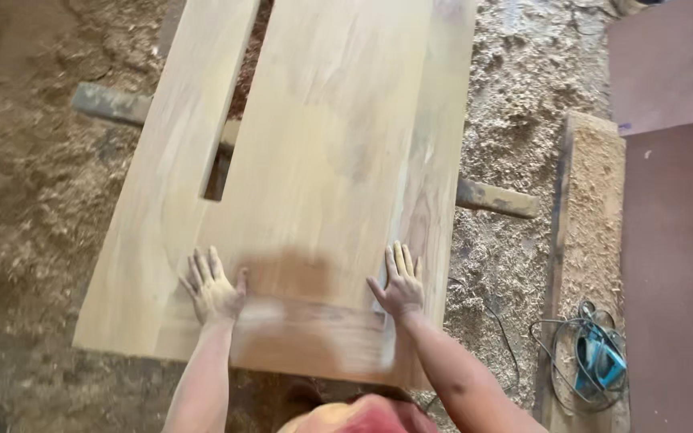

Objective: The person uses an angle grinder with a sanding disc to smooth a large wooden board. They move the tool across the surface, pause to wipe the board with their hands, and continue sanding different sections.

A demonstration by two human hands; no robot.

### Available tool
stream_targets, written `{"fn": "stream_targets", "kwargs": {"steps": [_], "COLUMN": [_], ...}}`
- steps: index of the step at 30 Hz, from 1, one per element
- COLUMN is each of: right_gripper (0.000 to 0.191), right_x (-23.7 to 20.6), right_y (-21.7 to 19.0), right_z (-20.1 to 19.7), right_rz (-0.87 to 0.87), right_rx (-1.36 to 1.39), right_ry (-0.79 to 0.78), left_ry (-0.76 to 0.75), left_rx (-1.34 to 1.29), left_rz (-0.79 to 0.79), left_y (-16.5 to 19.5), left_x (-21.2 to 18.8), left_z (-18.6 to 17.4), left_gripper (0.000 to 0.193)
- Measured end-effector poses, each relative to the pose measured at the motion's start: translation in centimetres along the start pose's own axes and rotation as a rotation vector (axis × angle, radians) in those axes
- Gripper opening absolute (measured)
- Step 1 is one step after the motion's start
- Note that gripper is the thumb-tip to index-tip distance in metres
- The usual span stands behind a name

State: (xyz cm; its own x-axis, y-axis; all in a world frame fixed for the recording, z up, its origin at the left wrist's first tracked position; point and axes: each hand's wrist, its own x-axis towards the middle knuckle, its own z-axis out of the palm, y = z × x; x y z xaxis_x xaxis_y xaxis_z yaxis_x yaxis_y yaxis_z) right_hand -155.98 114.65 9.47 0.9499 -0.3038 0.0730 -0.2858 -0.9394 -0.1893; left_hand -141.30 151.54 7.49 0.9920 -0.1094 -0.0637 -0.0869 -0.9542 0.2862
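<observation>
Both hands lie flat, fingers spread, gripping nothing: the left hand [214, 287] and right hand [399, 285] press on the near end of a pale wooden panel [314, 160] resting on a crossbeam [495, 198] above sawdust-covered floor [523, 88]. It looks like steadying or feeling the surface; any shift calls for even pressure from both.

Pale tan wooden panel [314, 160] with streaky grain, beige sawdust floor [523, 96], blue power tool [599, 361], maroon boards [675, 256]
</observation>
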Motion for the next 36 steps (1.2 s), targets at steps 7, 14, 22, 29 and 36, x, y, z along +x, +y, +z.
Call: {"fn": "stream_targets", "kwargs": {"steps": [7, 14, 22, 29, 36], "right_gripper": [0.091, 0.090, 0.088, 0.089, 0.088], "right_x": [0.5, 0.0, -0.3, 0.0, 0.0], "right_y": [0.6, 1.5, 1.8, 1.5, 1.2], "right_z": [0.2, 1.4, 1.5, 1.2, 1.3], "right_rz": [0.005, 0.004, 0.014, 0.035, 0.020], "right_rx": [-0.077, -0.045, -0.044, -0.056, -0.057], "right_ry": [-0.058, -0.019, -0.001, -0.002, 0.004], "left_ry": [0.020, 0.012, 0.043, 0.066, 0.077], "left_rx": [-0.037, 0.035, 0.058, 0.066, 0.040], "left_rz": [0.005, -0.037, -0.033, -0.015, -0.016], "left_y": [0.0, 0.2, -0.1, -0.3, -0.3], "left_x": [2.1, 1.4, 1.1, 1.3, 1.4], "left_z": [0.9, 1.9, 2.7, 2.4, 2.4], "left_gripper": [0.100, 0.097, 0.093, 0.093, 0.093]}}
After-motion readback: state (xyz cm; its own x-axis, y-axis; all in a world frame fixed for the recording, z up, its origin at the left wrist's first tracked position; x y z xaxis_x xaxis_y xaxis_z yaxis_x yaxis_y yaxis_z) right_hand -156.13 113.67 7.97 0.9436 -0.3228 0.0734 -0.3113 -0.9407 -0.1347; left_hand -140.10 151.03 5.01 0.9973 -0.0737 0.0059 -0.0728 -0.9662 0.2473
